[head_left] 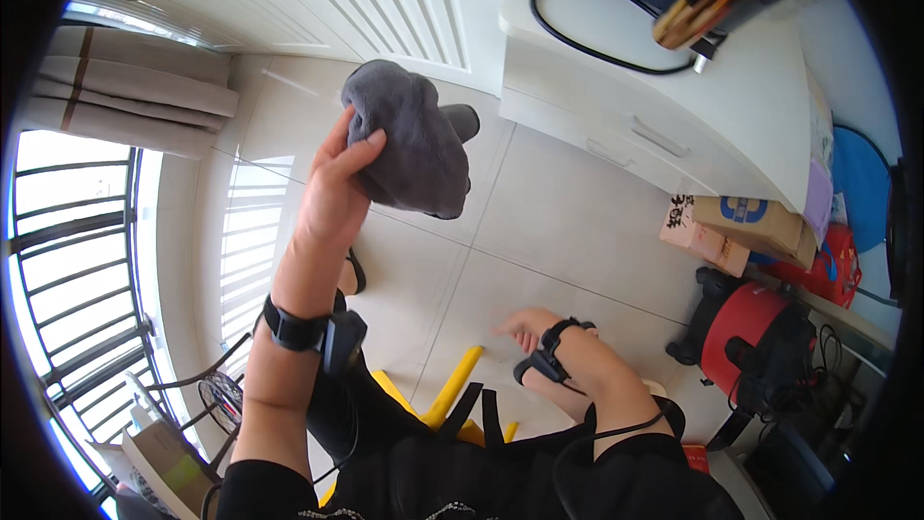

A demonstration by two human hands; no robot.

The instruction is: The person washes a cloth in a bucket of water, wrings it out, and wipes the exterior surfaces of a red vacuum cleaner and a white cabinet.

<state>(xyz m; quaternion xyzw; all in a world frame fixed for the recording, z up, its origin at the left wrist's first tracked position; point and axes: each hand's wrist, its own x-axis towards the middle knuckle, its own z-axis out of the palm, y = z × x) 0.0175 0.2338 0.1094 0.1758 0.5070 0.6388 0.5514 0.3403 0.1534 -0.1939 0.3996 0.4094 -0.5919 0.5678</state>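
Observation:
My left hand (339, 173) holds a bunched grey plush cloth (411, 137) up over the tiled floor, with the thumb and fingers pinching its left edge. A dark grey rounded part (460, 123) sticks out at the right of the cloth; whether it belongs to the cloth I cannot tell. My right hand (530, 328) is low above the floor near my leg, its index finger pointing left and the other fingers curled. No object shows in it, though its lower part is partly hidden. Both forearms wear black straps with devices.
A white drawer cabinet (592, 97) stands at upper right, with a black cable (577, 50) and a shiny metallic cylinder (704, 3) above its top. Cardboard boxes (751, 224) and a red-and-black vacuum cleaner (751, 336) are at right. Yellow legs (455, 386) splay beneath me. Curtain (144, 94) and barred window at left.

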